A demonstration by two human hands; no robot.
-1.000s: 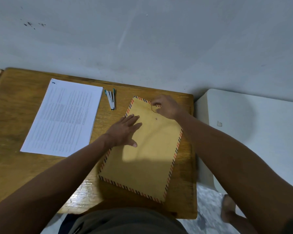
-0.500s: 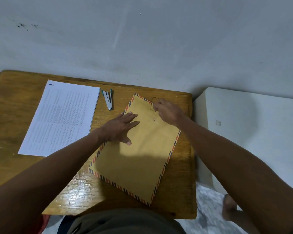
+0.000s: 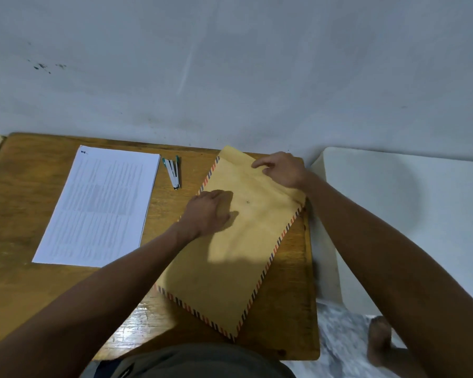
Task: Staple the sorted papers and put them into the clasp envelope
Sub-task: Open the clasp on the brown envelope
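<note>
Brown striped-edge clasp envelope (image 3: 230, 257): flap lying open; right hand (image 3: 281, 170) fingers curling on flap, left hand (image 3: 206, 214) pressing flat. White paper stack (image 3: 99, 208) waiting beside steel stapler (image 3: 173, 172) (whether stapled, cannot tell); insertion pending.

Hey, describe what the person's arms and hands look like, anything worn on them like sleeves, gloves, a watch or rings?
Both arms are bare along all that shows, with no sleeves in view. The left hand and right hand are bare too: no gloves. No watch or bracelet shows at either wrist, and no ring can be made out on the visible fingers.
</note>
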